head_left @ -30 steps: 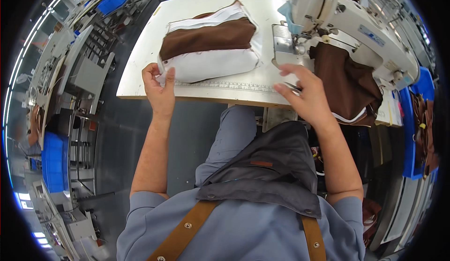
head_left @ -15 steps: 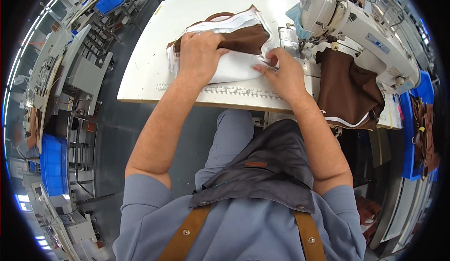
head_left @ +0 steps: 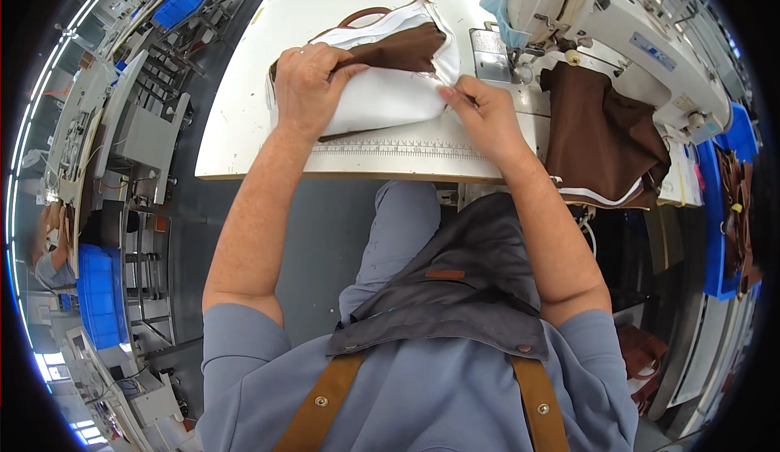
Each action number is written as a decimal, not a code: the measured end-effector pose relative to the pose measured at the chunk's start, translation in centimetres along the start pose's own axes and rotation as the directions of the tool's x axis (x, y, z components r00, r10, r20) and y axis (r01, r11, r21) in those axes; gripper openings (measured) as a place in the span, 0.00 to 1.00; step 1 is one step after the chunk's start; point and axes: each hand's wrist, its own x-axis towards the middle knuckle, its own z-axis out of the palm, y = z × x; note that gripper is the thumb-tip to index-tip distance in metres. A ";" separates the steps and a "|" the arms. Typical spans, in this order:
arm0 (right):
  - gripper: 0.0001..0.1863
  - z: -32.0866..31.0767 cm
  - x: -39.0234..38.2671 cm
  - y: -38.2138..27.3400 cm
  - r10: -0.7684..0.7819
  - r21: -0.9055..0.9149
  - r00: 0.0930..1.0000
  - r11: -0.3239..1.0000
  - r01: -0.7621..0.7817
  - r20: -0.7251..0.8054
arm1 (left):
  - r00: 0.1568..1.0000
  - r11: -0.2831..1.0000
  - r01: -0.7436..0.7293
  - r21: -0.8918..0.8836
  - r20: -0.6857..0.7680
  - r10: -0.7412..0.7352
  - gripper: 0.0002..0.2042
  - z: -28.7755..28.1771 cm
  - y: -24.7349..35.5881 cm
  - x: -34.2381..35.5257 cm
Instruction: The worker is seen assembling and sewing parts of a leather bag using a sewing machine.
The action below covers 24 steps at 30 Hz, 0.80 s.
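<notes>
A brown and white bag piece lies on the white sewing table, its white backing facing me and brown fabric folded along its upper side. A brown handle curves out at its far edge. My left hand is closed on the left end of the piece, thumb over the fold. At the right end, my right hand pinches the white edge between thumb and fingers. Just beyond that hand stands a white sewing machine. The undersides of the fingers are hidden.
More brown fabric with a white edge hangs over the table's front, right of my hands. A ruler strip runs along the near edge. Blue bins stand at the left, and another blue bin holding brown pieces is at the right.
Both hands have shifted slightly left in view, along with the bag piece. Its white side now looks more raised and spread between them. The right hand stays at the right edge.
</notes>
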 end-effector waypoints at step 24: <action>0.21 -0.3 -3.6 -4.5 -0.093 0.162 0.995 0.983 0.086 0.037 | 0.225 -0.406 0.390 -0.826 0.513 -0.828 0.12 -0.7 8.7 -8.5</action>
